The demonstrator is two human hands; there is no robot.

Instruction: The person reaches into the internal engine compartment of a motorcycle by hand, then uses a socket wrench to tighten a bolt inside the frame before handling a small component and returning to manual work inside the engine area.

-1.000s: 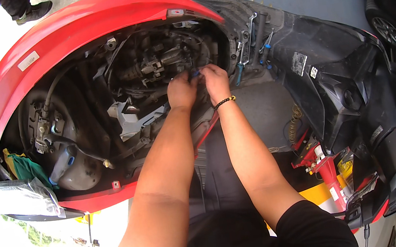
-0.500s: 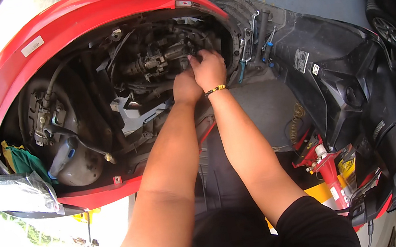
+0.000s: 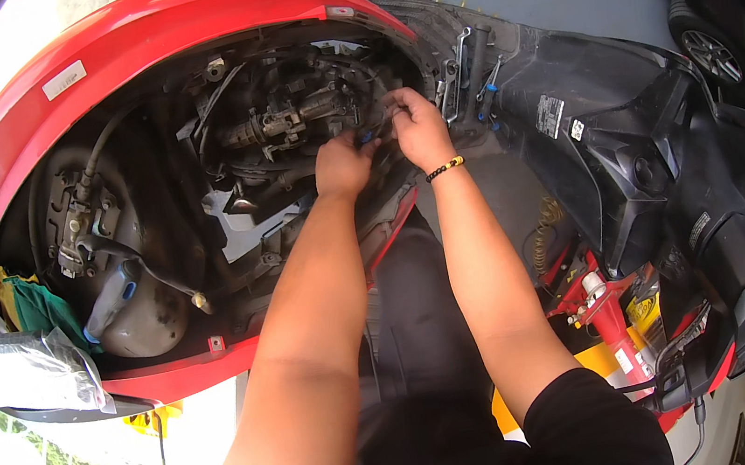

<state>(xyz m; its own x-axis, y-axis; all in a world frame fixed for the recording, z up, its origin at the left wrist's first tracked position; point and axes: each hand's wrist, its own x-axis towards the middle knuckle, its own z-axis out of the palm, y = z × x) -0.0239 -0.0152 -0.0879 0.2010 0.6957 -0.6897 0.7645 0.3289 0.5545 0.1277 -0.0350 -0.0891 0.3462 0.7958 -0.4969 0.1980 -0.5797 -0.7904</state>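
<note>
My left hand is over the near side of the scooter's exposed engine, its fingers pinched together. A small blue bit shows at those fingertips, too little of it to name. A short way to the right, my right hand is raised at the engine bay's right end. Its thumb and forefinger come together around something dark and thin that I cannot make out. A gap separates the two hands. On that wrist is a beaded bracelet.
Red bodywork arches around the bay. Right of it, wrenches and blue-handled tools lie on the scooter's floor. A green cloth and clear plastic bag sit left. A red jack stands lower right.
My hands, which were together at the engine, have come apart. The right one has moved rightward; the left has shifted slightly toward me. The whole view has shifted a little.
</note>
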